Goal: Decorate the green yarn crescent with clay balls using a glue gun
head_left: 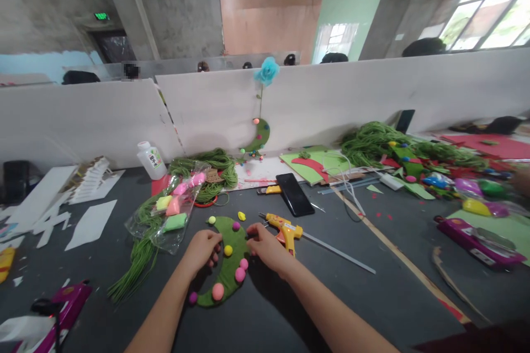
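A green crescent [227, 281] dotted with several coloured balls lies on the dark table before me. My left hand [202, 249] has its fingers curled and its thumb and forefinger on the crescent's inner edge. At the outer edge, the fingertips of my right hand [267, 247] pinch the crescent, with the other fingers bent. A yellow ball [228, 251] sits between my hands. Just beyond the right hand lies a yellow glue gun [285, 227] with a long glue stick [339, 253]. A small yellow lump [242, 215] rests above the crescent.
A phone [295, 194] and a yellow cutter [269, 190] lie behind the glue gun. Bagged coloured clay [176, 222] and green cords [141, 262] are to the left, near a white bottle [151, 160]. A similar crescent [260, 137] with a blue flower [268, 70] stands against the partition [207, 105].
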Tool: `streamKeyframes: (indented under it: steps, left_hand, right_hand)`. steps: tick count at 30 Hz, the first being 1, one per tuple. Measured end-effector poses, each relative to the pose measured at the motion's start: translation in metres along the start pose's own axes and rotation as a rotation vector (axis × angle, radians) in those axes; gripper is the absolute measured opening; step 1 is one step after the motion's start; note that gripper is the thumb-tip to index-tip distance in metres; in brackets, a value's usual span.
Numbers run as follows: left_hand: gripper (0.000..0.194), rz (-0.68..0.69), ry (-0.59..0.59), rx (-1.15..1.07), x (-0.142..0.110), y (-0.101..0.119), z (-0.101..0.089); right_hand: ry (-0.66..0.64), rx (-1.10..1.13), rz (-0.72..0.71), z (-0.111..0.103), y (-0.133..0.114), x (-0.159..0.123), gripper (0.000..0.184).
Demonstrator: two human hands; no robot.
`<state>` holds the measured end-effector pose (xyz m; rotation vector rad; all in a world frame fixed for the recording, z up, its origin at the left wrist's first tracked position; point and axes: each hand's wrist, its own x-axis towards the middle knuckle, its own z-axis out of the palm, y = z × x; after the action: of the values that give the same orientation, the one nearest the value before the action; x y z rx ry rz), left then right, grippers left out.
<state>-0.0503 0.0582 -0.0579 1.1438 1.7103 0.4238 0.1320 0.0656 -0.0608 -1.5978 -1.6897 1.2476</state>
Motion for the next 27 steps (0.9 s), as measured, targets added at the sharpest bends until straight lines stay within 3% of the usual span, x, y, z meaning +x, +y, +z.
streamKeyframes:
  steps: [7, 12, 15, 17, 21, 27]
  left_hand:
    - [0.030, 0.056, -0.020, -0.172, -0.004, 0.000, -0.007]
    - [0.019, 0.154, 0.015, -0.319, -0.012, 0.003, -0.015]
    - [0.025, 0.231, 0.045, -0.402, -0.020, 0.009, -0.017]
    - [0.028, 0.286, 0.072, -0.427, -0.025, 0.017, -0.020]
    - [0.025, 0.407, 0.135, -0.415, -0.032, 0.037, -0.033]
    - [0.025, 0.532, 0.223, -0.353, -0.024, 0.055, -0.073]
  right_hand:
    - [-0.014, 0.173, 0.017, 0.002, -0.004, 0.010, 0.029]
    - [-0.053, 0.229, -0.083, -0.010, -0.018, 0.005, 0.023]
    - [-0.079, 0.190, -0.171, -0.023, -0.031, 0.007, 0.029]
    - [-0.093, 0.139, -0.249, -0.032, -0.044, 0.011, 0.031]
    - [-0.119, 0.012, -0.391, -0.048, -0.079, 0.025, 0.016]
    - [-0.051, -0.209, -0.517, -0.068, -0.149, 0.038, 0.009]
